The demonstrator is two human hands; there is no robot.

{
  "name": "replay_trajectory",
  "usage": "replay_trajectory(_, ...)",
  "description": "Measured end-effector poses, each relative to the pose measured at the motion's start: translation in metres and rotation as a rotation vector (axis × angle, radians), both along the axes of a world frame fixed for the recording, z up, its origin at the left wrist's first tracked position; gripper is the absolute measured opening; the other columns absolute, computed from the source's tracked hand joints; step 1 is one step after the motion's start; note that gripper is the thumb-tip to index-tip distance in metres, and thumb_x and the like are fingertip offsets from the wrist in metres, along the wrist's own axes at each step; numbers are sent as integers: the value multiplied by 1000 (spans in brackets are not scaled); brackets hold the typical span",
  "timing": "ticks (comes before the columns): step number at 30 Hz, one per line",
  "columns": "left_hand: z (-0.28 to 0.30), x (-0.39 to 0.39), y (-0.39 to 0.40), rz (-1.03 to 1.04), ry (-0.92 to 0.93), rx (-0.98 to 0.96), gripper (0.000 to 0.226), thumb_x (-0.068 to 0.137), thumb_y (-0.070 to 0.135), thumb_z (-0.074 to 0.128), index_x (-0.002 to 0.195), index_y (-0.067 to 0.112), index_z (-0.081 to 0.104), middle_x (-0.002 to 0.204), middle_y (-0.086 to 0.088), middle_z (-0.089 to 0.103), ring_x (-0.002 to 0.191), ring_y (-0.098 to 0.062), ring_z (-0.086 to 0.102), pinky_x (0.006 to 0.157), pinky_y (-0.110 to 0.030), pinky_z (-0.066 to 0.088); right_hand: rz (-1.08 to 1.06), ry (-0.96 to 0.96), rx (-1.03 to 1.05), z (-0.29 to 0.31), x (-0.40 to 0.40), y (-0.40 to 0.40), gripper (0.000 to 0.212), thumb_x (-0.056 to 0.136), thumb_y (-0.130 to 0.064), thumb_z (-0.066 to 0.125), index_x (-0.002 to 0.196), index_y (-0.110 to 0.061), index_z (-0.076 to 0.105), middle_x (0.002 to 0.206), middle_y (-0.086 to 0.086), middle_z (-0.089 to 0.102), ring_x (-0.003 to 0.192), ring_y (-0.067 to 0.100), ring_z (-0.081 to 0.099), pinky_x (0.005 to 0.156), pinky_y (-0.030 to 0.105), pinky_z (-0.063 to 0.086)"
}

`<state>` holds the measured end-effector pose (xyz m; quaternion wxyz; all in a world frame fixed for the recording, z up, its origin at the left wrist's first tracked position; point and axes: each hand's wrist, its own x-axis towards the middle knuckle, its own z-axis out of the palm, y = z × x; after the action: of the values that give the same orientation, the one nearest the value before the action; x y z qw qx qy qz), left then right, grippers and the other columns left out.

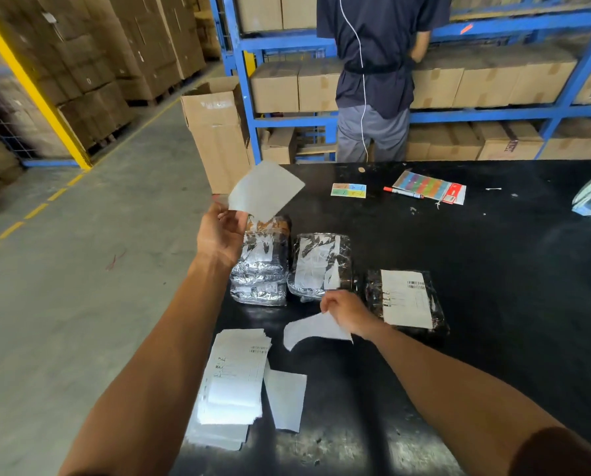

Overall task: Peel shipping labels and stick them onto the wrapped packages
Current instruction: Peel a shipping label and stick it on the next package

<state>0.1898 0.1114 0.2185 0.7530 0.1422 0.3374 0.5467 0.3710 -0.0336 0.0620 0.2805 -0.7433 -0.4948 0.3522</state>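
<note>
My left hand (220,233) is raised at the table's left edge and pinches a blank white sheet (264,190) by its lower corner. My right hand (347,312) pinches a curled white label (313,329) just above the black table (493,252). A stack of wrapped packages (263,266) stands beside my left hand. A second wrapped package (319,264) lies to its right. A third wrapped package (405,300) carries a printed label and lies right of my right hand. A pile of printed labels (234,379) sits near the front edge.
A blank backing sheet (285,398) lies beside the label pile. A red marker (402,192), coloured sticker sheets (427,187) and a small card (349,190) lie at the table's far side. A person (373,73) stands behind the table at blue shelves of cartons. An open carton (215,132) stands left.
</note>
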Motion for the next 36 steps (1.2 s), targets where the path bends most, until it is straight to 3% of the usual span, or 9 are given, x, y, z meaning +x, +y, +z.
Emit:
replay_trajectory(3, -6, 2, -8, -59, 4, 47, 17, 92, 1, 53, 76, 4, 51, 73, -9, 64, 75, -20, 69, 80, -37, 61, 308, -64, -133, -20, -26, -11, 40, 93, 4, 37, 82, -21, 66, 81, -5, 60, 67, 13, 54, 56, 14, 37)
replay_trajectory(9, -14, 1, -14, -42, 108, 91, 5, 90, -1, 54, 85, -1, 54, 82, -13, 62, 71, -22, 69, 65, -30, 60, 458, -67, -166, -30, -46, -14, 41, 90, 1, 40, 110, -16, 72, 104, -9, 67, 85, 6, 59, 71, 13, 43)
replay_trajectory(12, -18, 2, -13, -50, 162, 81, 5, 92, 1, 53, 88, -1, 55, 91, -15, 61, 78, -25, 67, 61, -28, 59, 227, -135, 124, -21, -32, -5, 39, 91, 2, 48, 119, -18, 66, 119, -3, 60, 97, 3, 57, 92, 25, 47)
replay_trajectory(15, -19, 8, -14, -48, 221, 72, 9, 92, 1, 52, 83, 0, 54, 90, -15, 59, 79, -27, 65, 58, -29, 59, -172, -258, 545, 4, -19, 10, 46, 88, -7, 61, 131, -21, 53, 126, -1, 50, 105, 17, 58, 93, 33, 51)
replay_trajectory(20, -18, 28, -20, -129, 326, 47, 13, 94, 1, 49, 81, 4, 52, 84, -14, 61, 77, -26, 66, 61, -35, 62, -323, -430, 679, 62, -8, 40, 63, 76, -29, 77, 133, -28, 50, 136, -3, 43, 127, 13, 39, 104, 30, 30)
replay_trajectory(25, -12, 43, -24, -233, 246, 10, 19, 94, 6, 49, 74, 5, 51, 80, -12, 56, 77, -26, 64, 66, -37, 63, -294, -147, 771, 78, 3, 52, 16, 85, -7, 68, 95, -19, 68, 98, -5, 68, 92, 15, 64, 77, 27, 51)
replay_trajectory(29, -9, 49, -28, -291, 279, 67, 36, 95, 36, 50, 81, 4, 57, 83, -17, 61, 82, -34, 65, 82, -48, 59, -398, 99, 666, 83, 7, 56, 11, 92, -15, 63, 101, -15, 70, 92, -4, 70, 87, 18, 65, 74, 31, 53)
replay_trajectory(32, -19, 55, -22, -254, 587, 176, 40, 95, 43, 51, 104, 5, 63, 102, -15, 69, 94, -33, 66, 85, -42, 57, -498, 313, 542, 85, 13, 58, 19, 95, -18, 60, 112, -13, 67, 110, -2, 69, 96, 18, 65, 83, 37, 58)
replay_trajectory(36, -30, 57, -22, -362, 863, 344, 7, 90, 14, 66, 93, 9, 69, 102, -8, 73, 103, -31, 67, 90, -40, 57, -441, 486, 488, 89, 19, 56, 19, 95, -14, 61, 113, -16, 67, 109, -6, 69, 97, 14, 66, 88, 35, 57)
